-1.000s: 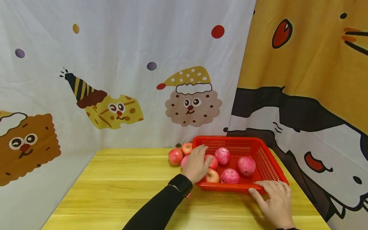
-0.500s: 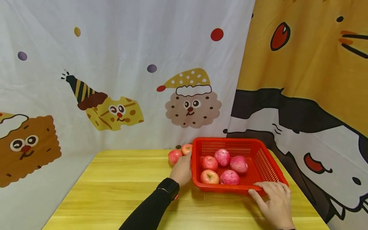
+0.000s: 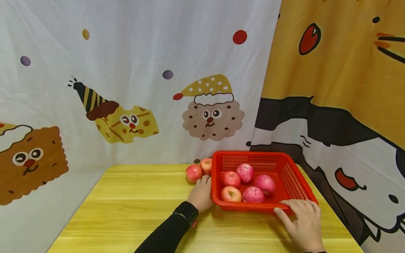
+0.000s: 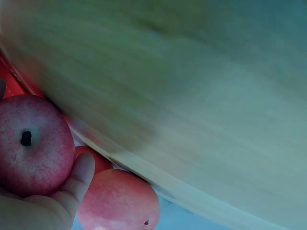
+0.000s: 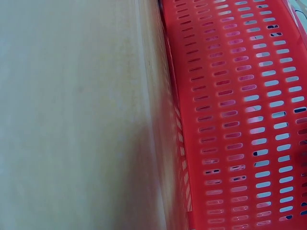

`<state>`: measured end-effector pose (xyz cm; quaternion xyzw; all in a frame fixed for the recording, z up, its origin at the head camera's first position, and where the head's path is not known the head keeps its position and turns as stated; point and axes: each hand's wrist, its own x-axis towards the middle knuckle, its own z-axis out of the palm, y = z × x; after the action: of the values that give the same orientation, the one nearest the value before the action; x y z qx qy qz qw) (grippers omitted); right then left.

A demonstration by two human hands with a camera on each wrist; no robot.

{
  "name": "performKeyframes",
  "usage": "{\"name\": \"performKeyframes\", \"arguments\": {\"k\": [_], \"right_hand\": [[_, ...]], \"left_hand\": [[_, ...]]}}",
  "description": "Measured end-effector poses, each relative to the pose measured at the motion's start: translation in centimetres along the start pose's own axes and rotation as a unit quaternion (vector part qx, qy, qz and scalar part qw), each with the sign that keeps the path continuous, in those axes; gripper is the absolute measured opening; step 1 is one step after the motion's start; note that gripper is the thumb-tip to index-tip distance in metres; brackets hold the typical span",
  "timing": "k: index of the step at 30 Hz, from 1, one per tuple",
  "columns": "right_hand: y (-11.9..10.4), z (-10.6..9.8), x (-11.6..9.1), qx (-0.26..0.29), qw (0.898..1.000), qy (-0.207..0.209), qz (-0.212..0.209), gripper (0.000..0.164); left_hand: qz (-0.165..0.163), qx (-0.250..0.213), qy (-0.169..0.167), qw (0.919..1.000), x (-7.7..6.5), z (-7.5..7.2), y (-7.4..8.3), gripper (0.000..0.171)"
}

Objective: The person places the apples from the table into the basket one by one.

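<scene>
A red plastic basket [image 3: 250, 206] stands on the wooden table, with several pink-red apples [image 3: 253, 194] inside. Outside its left wall, my left hand [image 3: 200, 195] is low by the table, fingers curled. The left wrist view shows that hand holding a red apple [image 4: 36, 153], its thumb [image 4: 79, 179] along the fruit's side; the head view hides this apple behind the hand. Just beyond are two more apples, one nearer [image 3: 193, 173] and one against the basket [image 3: 206, 165]. My right hand [image 3: 302, 221] grips the basket's near right rim, thumb in front and fingers over the edge.
The yellow wood-grain table [image 3: 126, 211] reaches back to a white cartoon-print curtain [image 3: 142, 70]. An orange, black and white printed curtain [image 3: 332, 123] hangs along the right side, near the basket. Slotted basket wall [image 5: 240, 120] fills the right of the right wrist view.
My left hand has moved from over the basket's left end, out across the rim, down to the apple beside it. An apple inside rolled left. The right hand stayed on the rim.
</scene>
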<state>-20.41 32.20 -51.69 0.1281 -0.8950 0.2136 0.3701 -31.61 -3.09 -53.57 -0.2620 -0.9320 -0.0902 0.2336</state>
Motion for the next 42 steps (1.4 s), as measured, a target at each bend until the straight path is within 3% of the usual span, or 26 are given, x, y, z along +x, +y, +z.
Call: {"name": "performKeyframes", "arguments": {"k": [4, 7, 11, 13, 18, 22, 27, 31, 33, 37, 42], "right_hand": [[0.1, 0.0, 0.0, -0.002, 1.0, 0.0, -0.002, 0.035], [0.1, 0.0, 0.0, -0.004, 1.0, 0.005, -0.009, 0.035], [0.1, 0.0, -0.1, -0.005, 1.0, 0.012, -0.017, 0.035], [0.1, 0.0, -0.1, -0.004, 1.0, 0.014, -0.018, 0.035], [0.1, 0.1, 0.0, -0.003, 1.0, 0.016, -0.021, 0.036], [0.1, 0.1, 0.1, -0.002, 1.0, 0.018, -0.021, 0.036], [0.1, 0.1, -0.1, -0.002, 1.0, 0.016, -0.016, 0.036], [0.2, 0.0, 0.0, -0.004, 1.0, 0.015, -0.013, 0.036], [0.3, -0.1, 0.0, -0.005, 1.0, 0.015, -0.013, 0.036], [0.3, -0.1, 0.0, -0.008, 1.0, 0.015, -0.017, 0.036], [0.2, 0.0, 0.0, -0.014, 1.0, 0.01, -0.017, 0.036]], "left_hand": [[0.006, 0.0, 0.004, 1.0, 0.0, -0.1, 0.1, 0.064], [0.004, -0.024, -0.017, 0.9996, -0.1, -0.2, -0.2, 0.063], [-0.015, -0.07, -0.057, 0.9958, -0.1, -1.1, -1.3, 0.066], [-0.034, -0.076, -0.061, 0.9947, 0.0, -1.9, -2.1, 0.067], [-0.098, -0.066, 0.005, 0.9929, 1.0, -4.6, -3.7, 0.067], [-0.098, -0.095, 0.067, 0.9884, 2.4, -6.8, -3.3, 0.068], [-0.082, -0.138, 0.106, 0.9813, 4.1, -8.8, -0.8, 0.068], [-0.043, -0.165, 0.102, 0.98, 5.5, -9.9, 2.8, 0.072], [-0.011, -0.164, 0.081, 0.983, 6.0, -10.0, 4.8, 0.075], [0.04, -0.151, 0.004, 0.9877, 6.7, -9.1, 8.2, 0.078], [0.061, -0.12, -0.104, 0.9854, 6.4, -7.0, 10.3, 0.063]]}}
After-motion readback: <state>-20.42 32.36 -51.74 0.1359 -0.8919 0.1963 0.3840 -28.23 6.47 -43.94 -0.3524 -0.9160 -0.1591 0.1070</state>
